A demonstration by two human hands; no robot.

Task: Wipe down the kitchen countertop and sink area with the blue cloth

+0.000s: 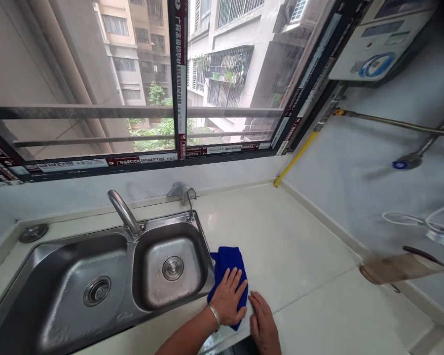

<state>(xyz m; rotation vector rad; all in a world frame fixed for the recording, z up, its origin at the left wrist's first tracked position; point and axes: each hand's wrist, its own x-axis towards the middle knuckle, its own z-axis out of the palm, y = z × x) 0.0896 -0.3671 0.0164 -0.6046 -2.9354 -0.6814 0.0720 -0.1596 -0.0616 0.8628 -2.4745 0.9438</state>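
My left hand, with a bracelet at the wrist, lies flat on a folded blue cloth, fingers spread. Under it, the cloth rests on the pale countertop against the right rim of the sink. Close by on the right, my right hand sits at the front edge of the counter, its fingers slightly bent, with nothing seen in it. A double-bowl steel sink is set into the counter on the left.
A steel faucet rises behind the bowls. Beside the sink's back corner stands a thin spout with clear plastic over it. A yellow pipe meets the counter's back corner. On the right is a brown cylindrical object.
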